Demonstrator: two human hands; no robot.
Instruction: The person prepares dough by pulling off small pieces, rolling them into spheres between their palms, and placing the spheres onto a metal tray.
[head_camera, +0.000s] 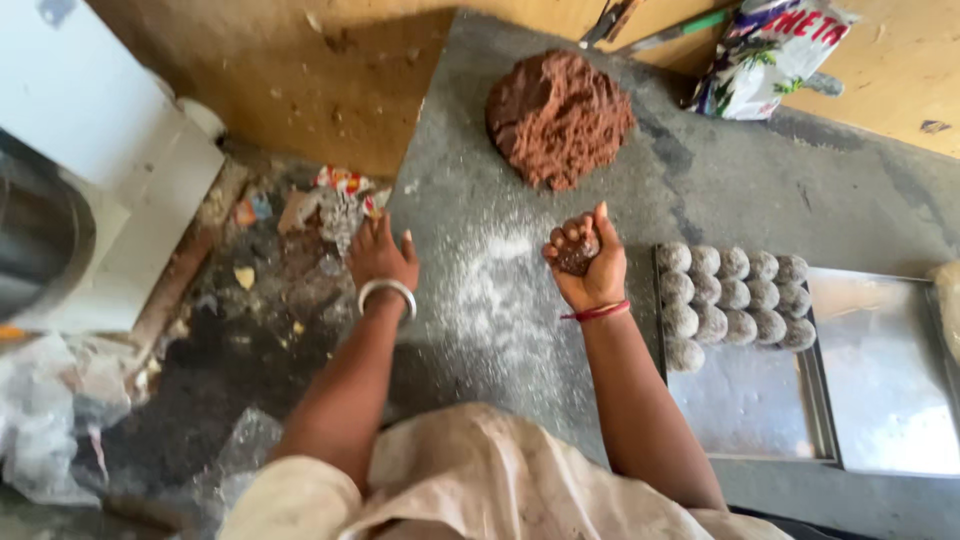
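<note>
item: brown dough lump (578, 255), held in my right hand (588, 268), palm up, grip curled closed around it over the grey bench (700, 190).
item: metal tray (770, 420), just to the right of that hand; coated dough balls (735, 295) fill its far end in rows, near end bare.
item: dough mound (558, 118), straight ahead of the right hand, well apart.
item: my left hand (380, 255), bangle at the wrist, fingers spread and holding nothing, pressed at the bench's left edge; farther from the tray than the right.
item: white dusting (500, 290) between both hands.
</note>
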